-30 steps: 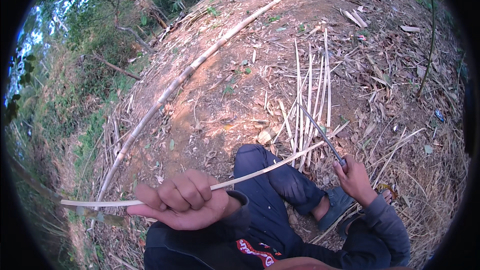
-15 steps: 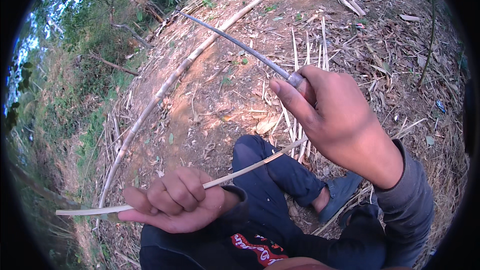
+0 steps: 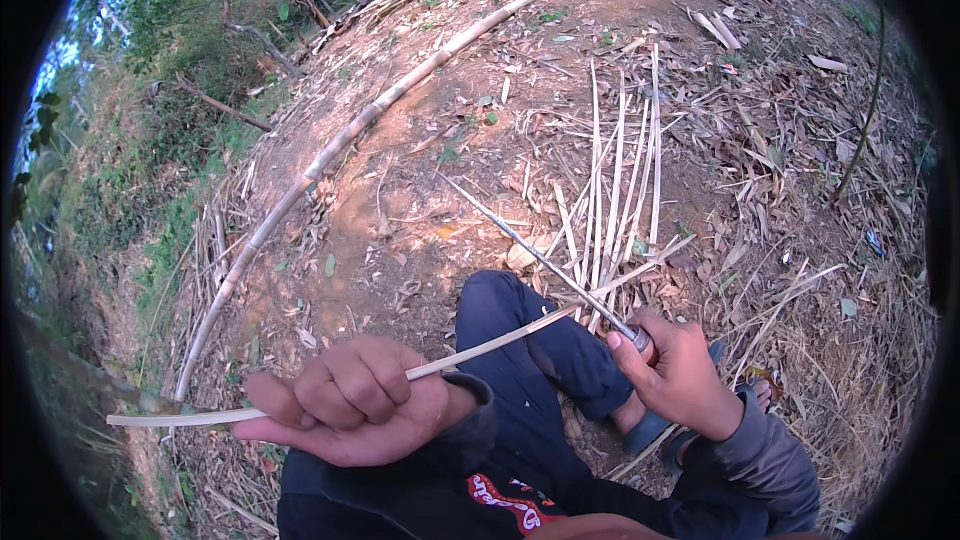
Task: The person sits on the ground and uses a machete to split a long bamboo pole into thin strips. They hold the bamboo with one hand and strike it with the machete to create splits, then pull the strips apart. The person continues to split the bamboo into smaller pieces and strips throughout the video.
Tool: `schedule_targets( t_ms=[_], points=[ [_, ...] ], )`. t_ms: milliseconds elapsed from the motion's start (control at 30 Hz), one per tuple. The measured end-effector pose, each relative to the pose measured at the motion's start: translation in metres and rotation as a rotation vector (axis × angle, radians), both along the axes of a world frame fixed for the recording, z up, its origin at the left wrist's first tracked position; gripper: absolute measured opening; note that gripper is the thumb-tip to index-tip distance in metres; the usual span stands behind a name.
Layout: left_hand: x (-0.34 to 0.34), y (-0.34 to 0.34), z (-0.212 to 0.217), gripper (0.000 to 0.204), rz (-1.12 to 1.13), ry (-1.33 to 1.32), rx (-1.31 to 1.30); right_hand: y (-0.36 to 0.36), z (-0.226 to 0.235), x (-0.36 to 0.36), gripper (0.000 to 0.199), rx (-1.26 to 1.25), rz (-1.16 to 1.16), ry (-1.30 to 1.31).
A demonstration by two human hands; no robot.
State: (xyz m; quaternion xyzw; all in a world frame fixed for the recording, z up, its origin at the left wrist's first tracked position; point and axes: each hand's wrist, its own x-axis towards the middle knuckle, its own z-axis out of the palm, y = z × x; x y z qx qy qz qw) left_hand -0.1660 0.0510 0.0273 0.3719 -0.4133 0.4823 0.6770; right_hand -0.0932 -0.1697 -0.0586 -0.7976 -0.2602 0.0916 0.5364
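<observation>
My left hand (image 3: pixel 355 400) is closed round a thin, pale bamboo strip (image 3: pixel 490 345) at the lower left. One end of the strip sticks out past my thumb, and the rest runs up to the right across my knee. My right hand (image 3: pixel 680 370) grips a knife (image 3: pixel 545 262) by its brown handle. Its long, narrow, dark blade points up and to the left. Near its handle end, the blade crosses over the strip; whether the two touch I cannot tell.
Several split bamboo strips (image 3: pixel 622 175) lie fanned on the ground beyond my knees. A long bamboo pole (image 3: pixel 335 147) stretches across the dirt from lower left to upper right. Dry leaves and shavings litter the slope. Green bushes (image 3: pixel 150 140) border the left side. My bent leg (image 3: pixel 530 340) is below the strip.
My right hand has come down with the knife, bringing the blade from high above to across the strip. My left hand stays nearly where it was, still holding the strip.
</observation>
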Motion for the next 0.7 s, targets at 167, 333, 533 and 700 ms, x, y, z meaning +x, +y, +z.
schedule_targets(
  t_ms=[167, 333, 533, 700],
  points=[
    [-0.003, 0.006, -0.003, 0.045, -0.005, 0.016, -0.018, 0.006, -0.012, 0.000, 0.025, -0.011, 0.062, 0.030],
    [-0.006, 0.007, -0.008, 0.045, -0.004, 0.038, -0.036, 0.008, -0.026, 0.004, 0.022, -0.052, 0.030, -0.081],
    [-0.001, 0.011, -0.004, 0.044, 0.052, 0.077, -0.040, 0.010, -0.044, 0.013, 0.025, -0.067, -0.032, -0.226],
    [0.002, 0.013, -0.002, 0.043, 0.064, 0.099, -0.076, 0.008, -0.033, 0.010, 0.029, -0.124, -0.040, -0.241]
  ],
)
